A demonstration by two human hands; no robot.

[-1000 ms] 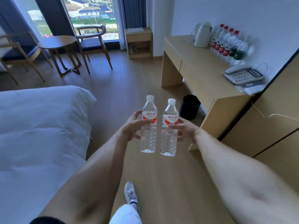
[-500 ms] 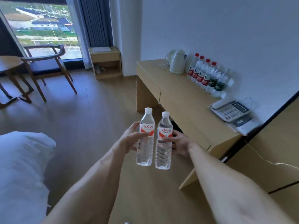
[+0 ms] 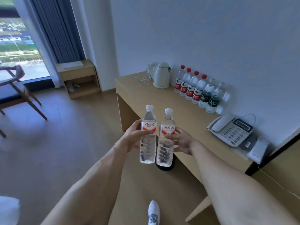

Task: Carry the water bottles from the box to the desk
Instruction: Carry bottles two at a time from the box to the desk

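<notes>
Hands clamped on upright bottles: left hand (image 3: 132,138) on left bottle (image 3: 148,135), right hand (image 3: 181,142) on right bottle (image 3: 165,138).

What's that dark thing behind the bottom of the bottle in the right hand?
A black round container on the floor beside the desk, probably a bin. The bottle covers most of it.

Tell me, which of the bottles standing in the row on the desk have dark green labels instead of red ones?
The two bottles at the telephone end of the row. They have dark green labels and pale caps; the other four, nearer the kettle, have red labels and red caps.
</notes>
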